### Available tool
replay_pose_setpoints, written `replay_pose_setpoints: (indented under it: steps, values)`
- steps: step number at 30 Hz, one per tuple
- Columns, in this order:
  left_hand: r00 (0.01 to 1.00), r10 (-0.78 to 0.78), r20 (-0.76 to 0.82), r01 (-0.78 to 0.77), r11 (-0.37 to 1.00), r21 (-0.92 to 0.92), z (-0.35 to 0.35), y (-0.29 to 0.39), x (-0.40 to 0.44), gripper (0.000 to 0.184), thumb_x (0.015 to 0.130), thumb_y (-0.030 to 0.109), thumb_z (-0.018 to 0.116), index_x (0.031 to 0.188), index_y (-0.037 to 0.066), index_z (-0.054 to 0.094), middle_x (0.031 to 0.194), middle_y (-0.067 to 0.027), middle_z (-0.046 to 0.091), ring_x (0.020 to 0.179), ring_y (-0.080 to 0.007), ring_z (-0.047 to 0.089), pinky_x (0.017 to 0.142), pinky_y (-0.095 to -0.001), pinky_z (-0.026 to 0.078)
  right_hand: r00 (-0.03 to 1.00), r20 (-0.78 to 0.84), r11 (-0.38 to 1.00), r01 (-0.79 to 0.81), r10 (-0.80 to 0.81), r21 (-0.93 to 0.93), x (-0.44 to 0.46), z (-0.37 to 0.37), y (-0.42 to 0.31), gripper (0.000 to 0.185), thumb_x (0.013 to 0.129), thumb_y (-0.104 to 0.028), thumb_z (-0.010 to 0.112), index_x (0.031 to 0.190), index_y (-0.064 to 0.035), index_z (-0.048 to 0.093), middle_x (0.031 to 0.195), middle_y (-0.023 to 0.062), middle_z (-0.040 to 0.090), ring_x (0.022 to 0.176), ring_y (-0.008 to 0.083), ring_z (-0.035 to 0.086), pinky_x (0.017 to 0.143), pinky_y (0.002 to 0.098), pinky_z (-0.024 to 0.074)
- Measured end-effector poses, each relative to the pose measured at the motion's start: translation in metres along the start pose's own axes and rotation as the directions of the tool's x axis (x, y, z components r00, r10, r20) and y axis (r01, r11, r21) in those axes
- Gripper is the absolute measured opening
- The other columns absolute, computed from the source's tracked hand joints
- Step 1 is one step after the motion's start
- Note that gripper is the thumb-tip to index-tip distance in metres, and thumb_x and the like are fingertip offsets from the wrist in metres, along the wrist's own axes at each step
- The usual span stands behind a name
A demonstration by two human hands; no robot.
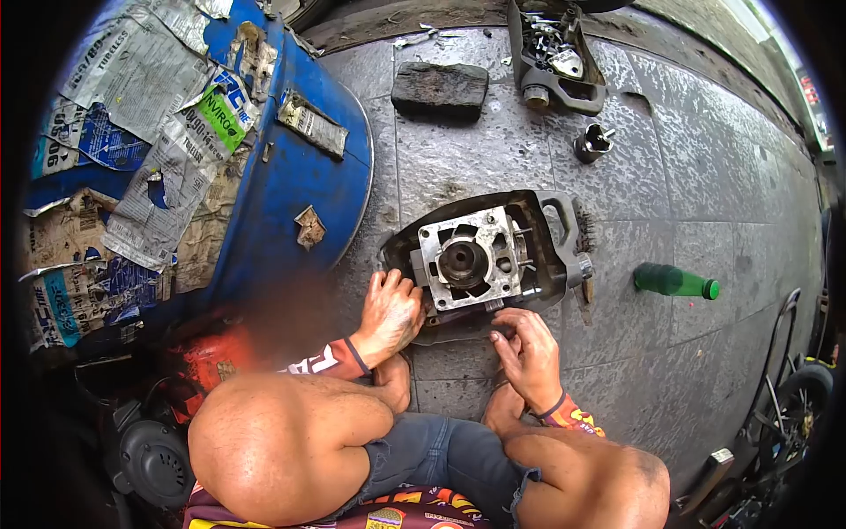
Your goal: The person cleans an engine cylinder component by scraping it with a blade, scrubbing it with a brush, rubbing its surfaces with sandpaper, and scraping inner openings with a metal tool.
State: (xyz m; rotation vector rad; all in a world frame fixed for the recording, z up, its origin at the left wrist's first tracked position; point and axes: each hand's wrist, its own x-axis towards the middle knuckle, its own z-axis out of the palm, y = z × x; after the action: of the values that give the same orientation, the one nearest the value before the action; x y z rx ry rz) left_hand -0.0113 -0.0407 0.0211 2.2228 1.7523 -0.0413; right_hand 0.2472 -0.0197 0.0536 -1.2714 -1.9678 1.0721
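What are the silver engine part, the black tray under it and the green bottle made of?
Silver engine part: probably metal, since its flat grey face has a dull shine.
Black tray: likely plastic, smooth and slightly shiny, with a moulded-looking handle.
Green bottle: glass or plastic; it's shiny and see-through, but I can't tell which.

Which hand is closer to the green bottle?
Right. The right hand is to the left of the green bottle; the left hand is farther left, beside the metal block.
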Motion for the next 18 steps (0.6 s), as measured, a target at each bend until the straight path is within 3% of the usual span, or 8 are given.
replay_pose_setpoints:
  steps: [2, 3, 4, 7, 12, 15, 18]
  values:
    - [0.975, 0.123, -0.187, -0.11, 0.991, 0.078, 0.002, 0.001, -0.001, 0.023, 0.074, 0.017, 0.074, 0.092, 0.004, 0.07, 0.092, -0.0077, 0.064, 0.1, -0.026, 0.057, 0.094, -0.0462, 0.04, 0.998, -0.04, 0.998, -0.051, 0.052, 0.032, -0.009, -0.007, 0.0, 0.019, 0.083, -0.003, 0.074, 0.101, -0.0028, 0.067, 0.104, 0.0121, 0.07, 0.089, 0.03, 0.066, 0.08, 0.0383, 0.0547]
    - [0.981, 0.115, -0.154, -0.112, 0.993, 0.032, 0.0, 0.002, -0.01, 0.029, 0.076, 0.016, 0.074, 0.102, 0.004, 0.069, 0.097, -0.0074, 0.064, 0.109, -0.0256, 0.058, 0.098, -0.0459, 0.042, 0.995, -0.079, 0.997, -0.056, 0.06, 0.059, -0.014, -0.01, 0.002, 0.016, 0.084, -0.001, 0.073, 0.099, -0.0019, 0.067, 0.102, 0.0121, 0.07, 0.085, 0.0282, 0.066, 0.075, 0.0367, 0.0544]
    - [0.982, 0.125, -0.144, -0.122, 0.992, 0.032, -0.007, 0.002, -0.014, 0.029, 0.076, 0.016, 0.074, 0.102, 0.004, 0.069, 0.097, -0.0074, 0.064, 0.109, -0.0256, 0.058, 0.098, -0.0459, 0.042, 0.994, -0.085, 0.996, -0.067, 0.072, 0.063, -0.017, -0.013, 0.002, 0.016, 0.084, -0.001, 0.073, 0.099, -0.0019, 0.067, 0.102, 0.0121, 0.07, 0.085, 0.0282, 0.066, 0.075, 0.0367, 0.0544]
    - [0.958, 0.287, -0.025, -0.286, 0.94, -0.184, -0.022, -0.002, -0.022, 0.03, 0.081, 0.009, 0.07, 0.111, 0.008, 0.071, 0.099, -0.0067, 0.063, 0.098, -0.0258, 0.059, 0.092, -0.0385, 0.046, 0.987, -0.122, 0.992, -0.093, 0.103, 0.085, -0.023, -0.019, 0.005, 0.013, 0.085, 0.0, 0.071, 0.098, -0.0012, 0.067, 0.101, 0.0122, 0.07, 0.081, 0.0278, 0.065, 0.072, 0.0357, 0.0531]
    - [0.938, 0.338, 0.079, -0.331, 0.939, -0.09, -0.005, -0.004, -0.01, 0.023, 0.084, 0.015, 0.068, 0.104, 0.006, 0.071, 0.101, -0.01, 0.063, 0.103, -0.0275, 0.059, 0.094, -0.0399, 0.046, 0.992, -0.101, 0.991, -0.066, 0.078, 0.116, -0.015, -0.017, 0.004, 0.013, 0.086, -0.002, 0.072, 0.098, -0.0015, 0.067, 0.097, 0.0121, 0.07, 0.08, 0.028, 0.065, 0.072, 0.0369, 0.0533]
    - [0.903, 0.296, 0.31, -0.318, 0.948, 0.022, 0.008, -0.015, 0.005, 0.027, 0.084, 0.028, 0.068, 0.094, 0.004, 0.074, 0.105, -0.0123, 0.065, 0.111, -0.0285, 0.056, 0.097, -0.0408, 0.043, 0.994, -0.059, 0.986, -0.08, 0.089, 0.144, -0.014, -0.018, 0.002, 0.013, 0.087, -0.003, 0.072, 0.099, -0.002, 0.068, 0.094, 0.012, 0.07, 0.079, 0.0279, 0.065, 0.072, 0.0374, 0.0535]
    - [0.89, 0.329, 0.316, -0.356, 0.934, 0.033, 0.022, -0.024, 0.009, 0.027, 0.084, 0.028, 0.067, 0.095, 0.005, 0.074, 0.106, -0.0125, 0.066, 0.11, -0.0283, 0.057, 0.098, -0.0407, 0.042, 0.987, -0.027, 0.972, -0.154, 0.161, 0.18, -0.022, -0.018, 0.005, 0.013, 0.087, -0.005, 0.073, 0.099, -0.0023, 0.069, 0.092, 0.0122, 0.069, 0.078, 0.0277, 0.066, 0.072, 0.0375, 0.0537]
